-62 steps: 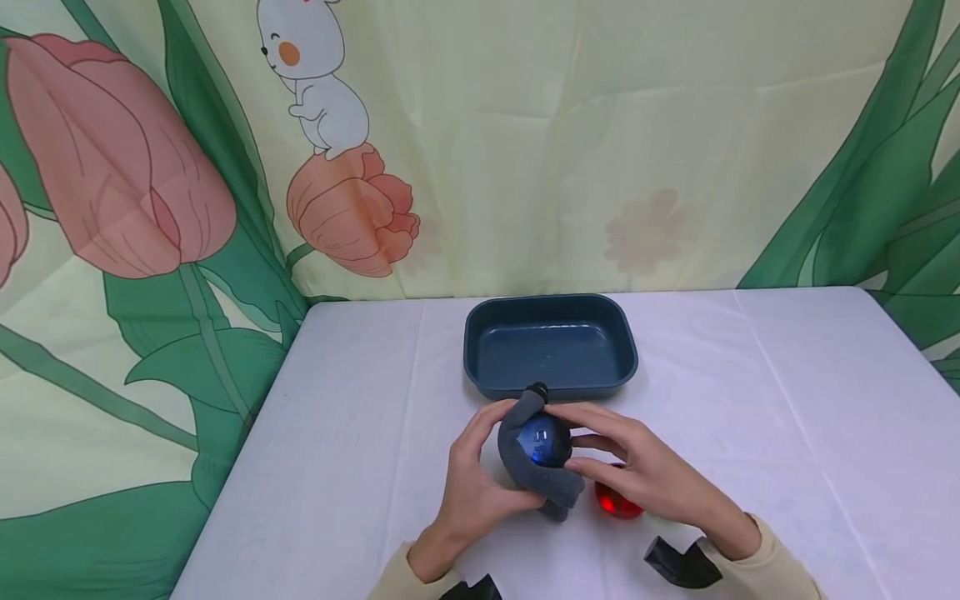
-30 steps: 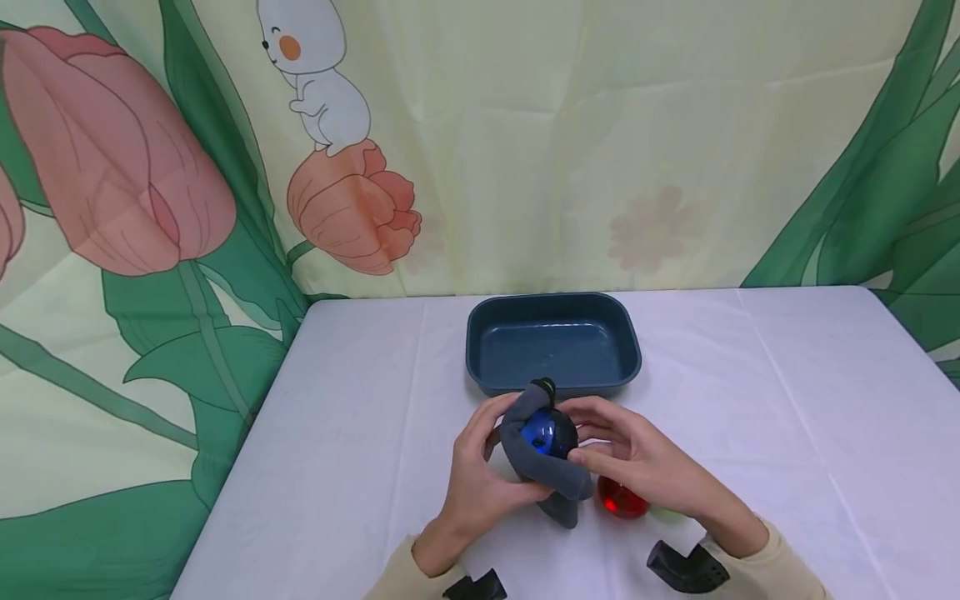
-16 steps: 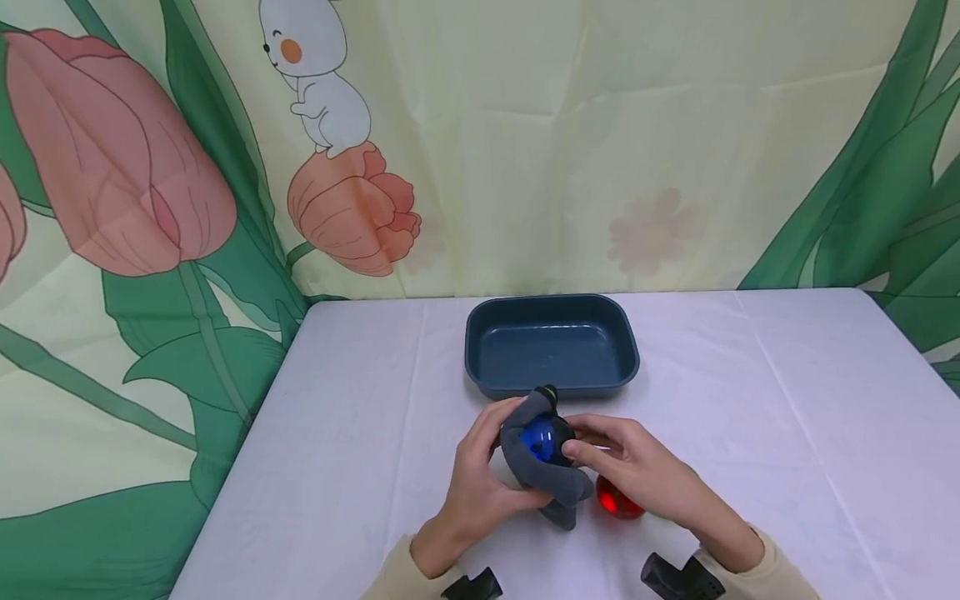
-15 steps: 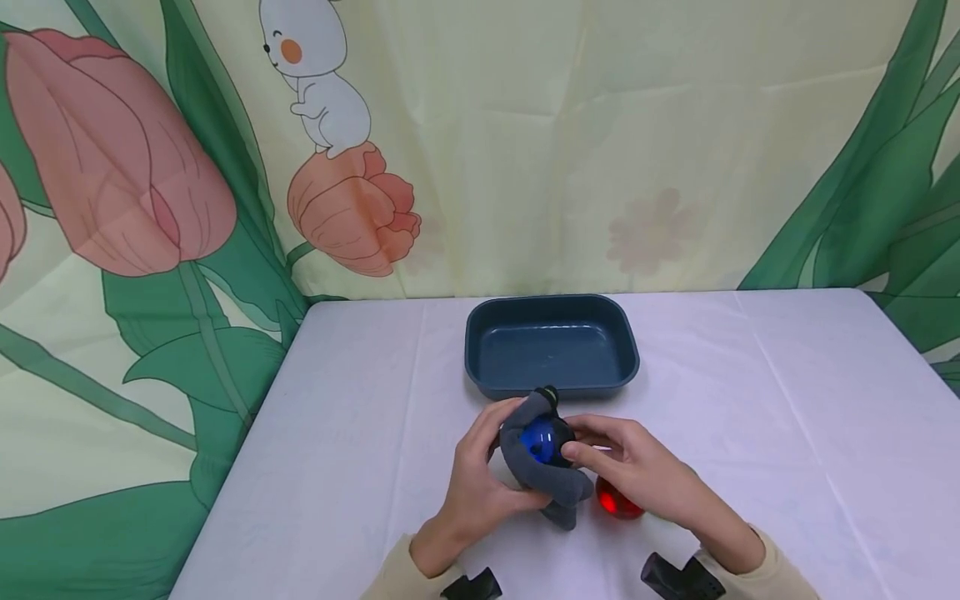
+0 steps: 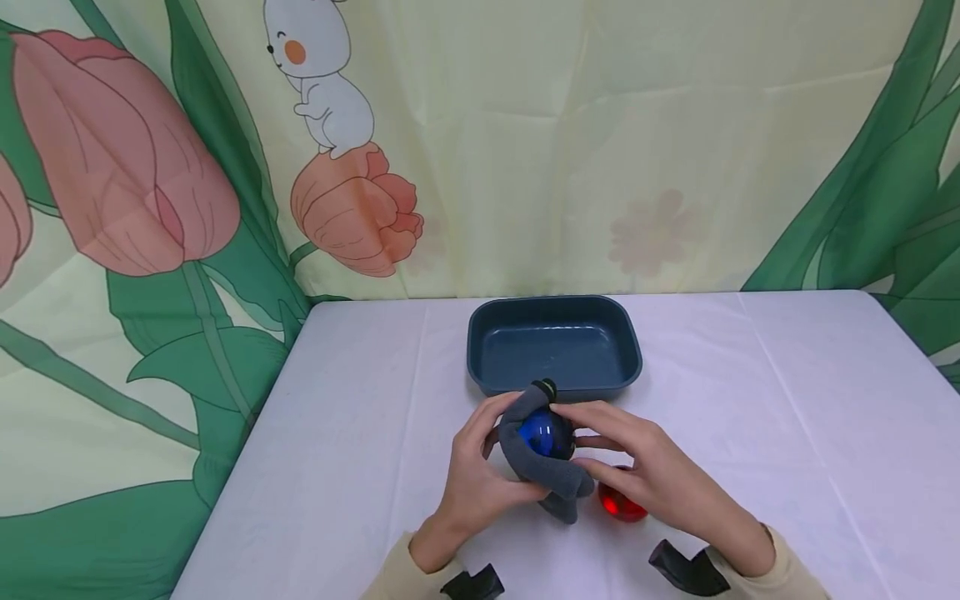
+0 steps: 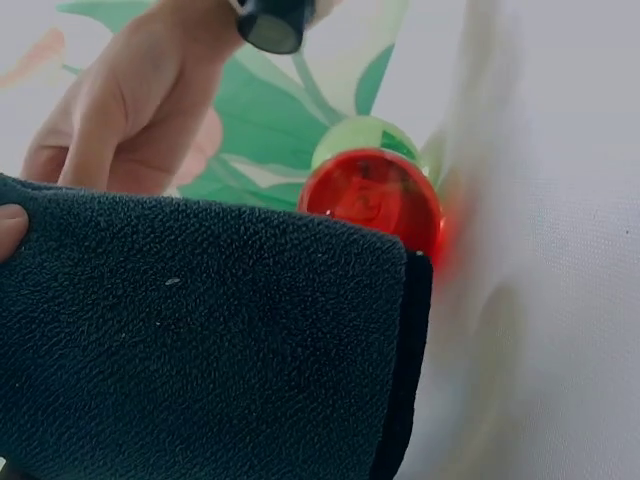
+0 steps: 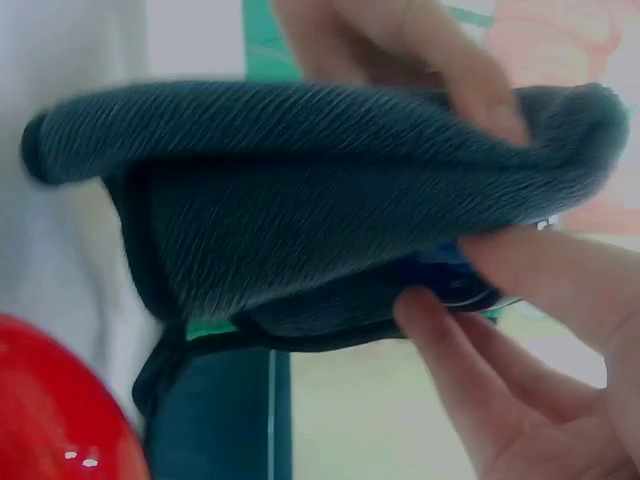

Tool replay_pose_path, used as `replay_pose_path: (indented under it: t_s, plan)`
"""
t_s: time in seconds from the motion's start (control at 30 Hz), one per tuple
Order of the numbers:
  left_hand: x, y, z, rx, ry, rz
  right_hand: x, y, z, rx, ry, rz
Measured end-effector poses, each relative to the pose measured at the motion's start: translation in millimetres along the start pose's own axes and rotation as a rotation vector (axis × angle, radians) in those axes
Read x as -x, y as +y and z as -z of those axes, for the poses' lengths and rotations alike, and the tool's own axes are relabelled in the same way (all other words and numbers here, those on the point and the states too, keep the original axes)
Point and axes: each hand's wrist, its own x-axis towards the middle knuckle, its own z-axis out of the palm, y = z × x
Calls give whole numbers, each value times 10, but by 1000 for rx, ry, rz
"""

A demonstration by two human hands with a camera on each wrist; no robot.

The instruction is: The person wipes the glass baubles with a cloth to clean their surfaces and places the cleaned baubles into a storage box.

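A shiny blue ball [image 5: 542, 433] sits wrapped in a dark grey cloth [image 5: 558, 477], in front of the tray. My left hand [image 5: 476, 479] grips the cloth from the left, thumb below and fingers at the top. With fingers spread round the ball's right side, my right hand [image 5: 648, 462] holds it, the index finger near its top. The right wrist view shows the thumb and fingertips meeting the blue ball [image 7: 447, 275] under the cloth fold [image 7: 290, 200]. Most of the ball's left side is hidden by cloth.
A red ball [image 5: 621, 504] lies on the white tablecloth just below my right hand. Behind it, in the left wrist view, is a light green ball [image 6: 365, 137]. A dark blue rectangular tray [image 5: 553, 346] stands beyond the hands, before a printed fabric backdrop [image 5: 510, 167].
My right hand has shifted from a close pinch on the ball's right side to a wider hold, its index finger moving up to the top. My left hand keeps its grip on the cloth.
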Motion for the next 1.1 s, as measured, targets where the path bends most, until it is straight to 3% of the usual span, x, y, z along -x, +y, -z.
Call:
replay_pose_path:
  t_s: [0.13,0.43,0.63,0.87,1.1]
  plan:
    - [10,4,-19,7,-21,-2,14,36,-10,62,31,73]
    - [21,-3,-14,45,-37,23,21,124,-57,124,65,110]
    - [4,-3,-10,66,-44,18,25,127,-71,-33,58,30]
    - [-4,35,-7,52,-63,-23,20,114,-62,-324,6,-154]
    - [-5,50,-2,60,-35,-18,16,93,-40,-372,-52,-215]
